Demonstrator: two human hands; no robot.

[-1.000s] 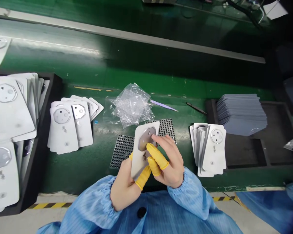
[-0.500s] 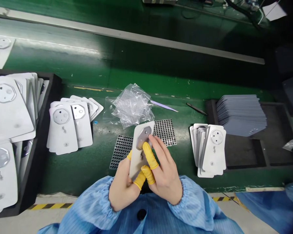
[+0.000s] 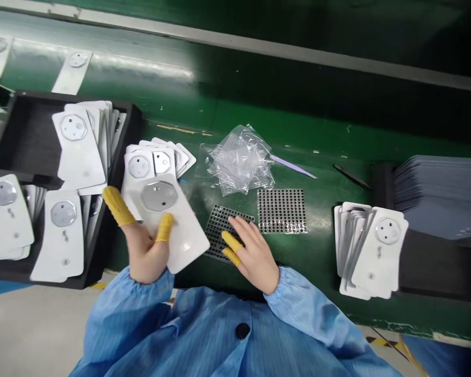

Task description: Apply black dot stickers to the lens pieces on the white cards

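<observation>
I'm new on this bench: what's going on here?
A person's left hand grips a white panel, partly hiding a pile of similar ones. The right hand is over a sheet of black dots, with nothing visibly held; contact is unclear. A second dotted sheet lies beside it, clear plastic beyond. More panels sit in the black tray at left and in a stack at right.

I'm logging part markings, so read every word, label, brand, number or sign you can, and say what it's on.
Nothing is readable.
Top panel on the right stack: dark characters, too small.
Two front panels in the black tray: similar marks, too small.
Held panel, left hand: none legible.
</observation>
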